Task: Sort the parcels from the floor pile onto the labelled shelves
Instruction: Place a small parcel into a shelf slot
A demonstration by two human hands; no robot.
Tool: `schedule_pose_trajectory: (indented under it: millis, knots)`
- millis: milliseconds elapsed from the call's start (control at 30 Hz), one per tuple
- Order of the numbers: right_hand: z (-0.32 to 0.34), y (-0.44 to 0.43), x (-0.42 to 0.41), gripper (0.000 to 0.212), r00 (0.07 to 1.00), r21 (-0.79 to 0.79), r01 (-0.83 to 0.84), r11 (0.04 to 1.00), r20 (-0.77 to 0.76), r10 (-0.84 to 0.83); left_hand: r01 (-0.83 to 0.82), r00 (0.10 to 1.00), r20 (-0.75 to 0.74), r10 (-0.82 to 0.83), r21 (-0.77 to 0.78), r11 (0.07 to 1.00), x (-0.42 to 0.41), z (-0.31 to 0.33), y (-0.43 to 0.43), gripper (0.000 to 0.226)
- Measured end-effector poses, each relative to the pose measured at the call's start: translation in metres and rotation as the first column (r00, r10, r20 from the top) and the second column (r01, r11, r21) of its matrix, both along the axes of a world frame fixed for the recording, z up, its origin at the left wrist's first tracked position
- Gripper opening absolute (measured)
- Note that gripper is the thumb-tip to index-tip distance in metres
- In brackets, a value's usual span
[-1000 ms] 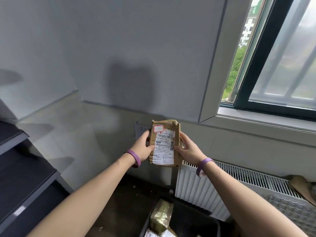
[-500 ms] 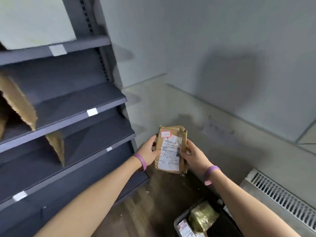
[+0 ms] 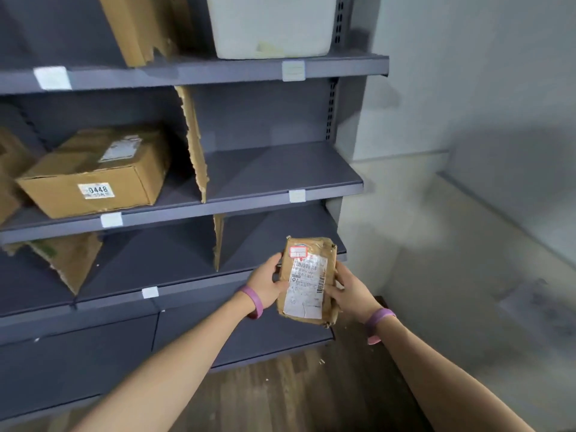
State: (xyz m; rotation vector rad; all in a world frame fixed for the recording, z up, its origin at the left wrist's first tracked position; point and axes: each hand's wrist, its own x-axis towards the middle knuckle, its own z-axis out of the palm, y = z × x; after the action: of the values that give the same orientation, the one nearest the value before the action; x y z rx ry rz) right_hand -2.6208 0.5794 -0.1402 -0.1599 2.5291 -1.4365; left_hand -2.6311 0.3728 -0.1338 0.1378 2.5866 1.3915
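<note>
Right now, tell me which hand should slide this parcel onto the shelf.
Probably left: the left hand grips the parcel on its edge nearer the shelf; the right hand holds the edge farther from it.

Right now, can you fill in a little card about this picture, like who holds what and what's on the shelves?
held thing: brown parcel with a white printed label, upright
left hand: grips the parcel's left edge
right hand: grips its right edge
shelves: grey, with small white tags on the front edges
upper shelf: white box
shelf below: cardboard box marked 0448
dividers: torn cardboard sheets
</note>
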Motion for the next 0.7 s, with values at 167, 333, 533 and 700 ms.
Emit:
schedule_pose_trajectory:
  millis: [167,333,533,700]
  knots:
    - [-0.012,-0.056,-0.051,0.029,0.999,0.009,-0.039,0.999,0.008,0.039,-0.066,0.998,0.013,0.066,-0.001,0.998,-0.040,-0.016,-0.051,0.056]
    - [-0.039,-0.081,-0.085,0.031,0.992,-0.030,-0.048,0.998,0.112,0.051,-0.117,0.990,0.073,0.117,-0.006,0.993,-0.063,-0.036,-0.075,0.056]
    - [-0.066,-0.080,-0.119,0.038,0.979,-0.056,-0.031,0.998,0.200,0.042,-0.202,0.973,0.117,0.201,-0.004,0.979,-0.094,-0.069,-0.069,0.054]
    - [-0.094,-0.063,-0.149,0.045,0.958,-0.081,-0.098,0.992,0.264,0.116,-0.326,0.936,0.122,0.330,-0.056,0.944,-0.118,-0.090,-0.051,0.053]
